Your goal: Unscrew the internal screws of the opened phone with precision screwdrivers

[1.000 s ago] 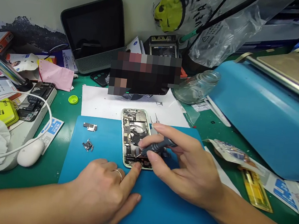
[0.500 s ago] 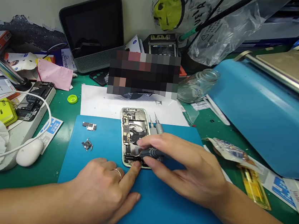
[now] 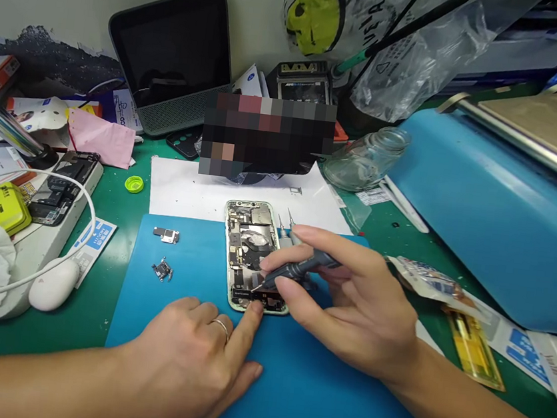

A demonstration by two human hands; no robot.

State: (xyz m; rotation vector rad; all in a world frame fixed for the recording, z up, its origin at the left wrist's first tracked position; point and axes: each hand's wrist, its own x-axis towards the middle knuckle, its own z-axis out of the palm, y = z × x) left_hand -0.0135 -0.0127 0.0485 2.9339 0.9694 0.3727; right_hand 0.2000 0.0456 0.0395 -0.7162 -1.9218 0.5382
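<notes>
Centrally, an opened smartphone [image 3: 250,236] lies with its circuitry bare, mostly on the blue mat [image 3: 305,413], its far end reaching over a white sheet of paper [image 3: 185,188]. The left hand [image 3: 194,354] presses an outstretched index finger on the phone's near edge, the other fingers folded; whether they enclose anything I cannot tell. The right hand [image 3: 351,304] pinches a dark grey slim-handled tool [image 3: 299,268] between thumb and fingers, its thin tip at the phone's lower part. Two silver pointed tools [image 3: 282,238] lie just beyond those fingers, beside the phone. To its left on the mat sit a metal-faced component [image 3: 166,235] and a small heap of parts [image 3: 163,270].

Farther left, a bright green cap [image 3: 134,184] rests on the green surface [image 3: 119,214], and a yellow box [image 3: 4,208] carries lettering that looks like BATTERY. A blue-and-white card [image 3: 96,242] near it bears print too small to read. Behind stand a dark smart display [image 3: 170,49] and a tilted glass jar [image 3: 367,159]; on the clear plastic bag [image 3: 425,71], creased black capitals are only partly legible
</notes>
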